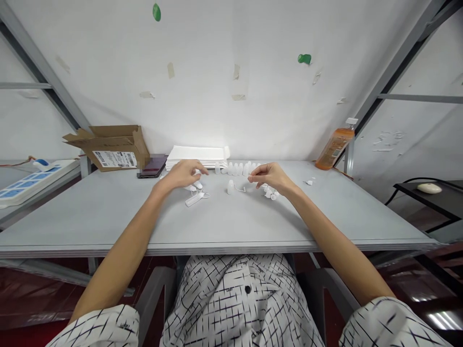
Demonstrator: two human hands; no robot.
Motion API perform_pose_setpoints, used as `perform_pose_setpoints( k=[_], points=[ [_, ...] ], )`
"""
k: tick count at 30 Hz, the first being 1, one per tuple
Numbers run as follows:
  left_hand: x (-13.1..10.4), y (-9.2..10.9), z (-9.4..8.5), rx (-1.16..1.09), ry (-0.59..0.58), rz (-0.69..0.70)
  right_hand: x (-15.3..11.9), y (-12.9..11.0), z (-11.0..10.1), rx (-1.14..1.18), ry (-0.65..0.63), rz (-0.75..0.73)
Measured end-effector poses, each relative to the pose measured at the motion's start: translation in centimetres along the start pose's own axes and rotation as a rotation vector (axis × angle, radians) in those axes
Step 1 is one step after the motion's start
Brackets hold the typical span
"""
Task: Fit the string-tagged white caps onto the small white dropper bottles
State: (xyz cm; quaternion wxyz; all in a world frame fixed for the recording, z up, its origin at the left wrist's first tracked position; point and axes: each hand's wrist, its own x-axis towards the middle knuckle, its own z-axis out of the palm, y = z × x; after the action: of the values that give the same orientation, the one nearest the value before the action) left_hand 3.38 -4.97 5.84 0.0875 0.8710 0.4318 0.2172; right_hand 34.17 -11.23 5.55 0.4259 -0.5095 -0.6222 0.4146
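My left hand (184,173) is over small white plastic parts, its fingers loosely curved and apart. Beneath and beside it lie a flat white piece with a thin loop (195,199) and other white bits, partly hidden by the hand. My right hand (272,177) has its thumb and fingertips pinched together; whatever is between them is too small to make out. Below that hand is a cluster of small white pieces (270,193). Between the hands stands a small white translucent bottle (230,187), with a thin curved white piece (240,188) beside it. Behind, similar little bottles (236,169) form a row.
A white stack of sheets or flat boxes (197,155) lies against the wall. To its left are a dark phone-like slab (154,166) and an opened cardboard box (115,144). An orange drink bottle (334,147) leans at back right. White scraps (309,182) lie right of my right hand.
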Motion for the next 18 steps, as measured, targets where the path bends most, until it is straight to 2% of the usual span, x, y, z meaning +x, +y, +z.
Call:
perform_pose_setpoints(
  k=[2, 5, 8, 12, 15, 18],
  points=[
    [-0.3, -1.3, -0.5, 0.137, -0.061, 0.005, 0.0, -0.1, -0.1, -0.021, 0.01, -0.012],
    [-0.6, -2.1, 0.1, 0.247, -0.193, 0.038, 0.0, 0.2, -0.2, -0.038, 0.02, -0.034],
    [-0.5, -1.5, 1.0, 0.299, -0.258, 0.01, 0.1, 0.3, -0.2, -0.051, 0.026, -0.047],
    [-0.4, -0.1, 1.0, 0.35, -0.363, -0.073, 0.0, 0.2, -0.3, -0.07, 0.033, -0.051],
    [-0.5, 0.4, 0.9, 0.376, -0.376, -0.117, -0.1, -0.1, -0.3, -0.068, 0.038, -0.055],
    [-0.6, 0.8, 0.8, 0.351, -0.281, -0.087, -0.1, -0.1, -0.3, -0.07, 0.048, -0.061]
  ],
)
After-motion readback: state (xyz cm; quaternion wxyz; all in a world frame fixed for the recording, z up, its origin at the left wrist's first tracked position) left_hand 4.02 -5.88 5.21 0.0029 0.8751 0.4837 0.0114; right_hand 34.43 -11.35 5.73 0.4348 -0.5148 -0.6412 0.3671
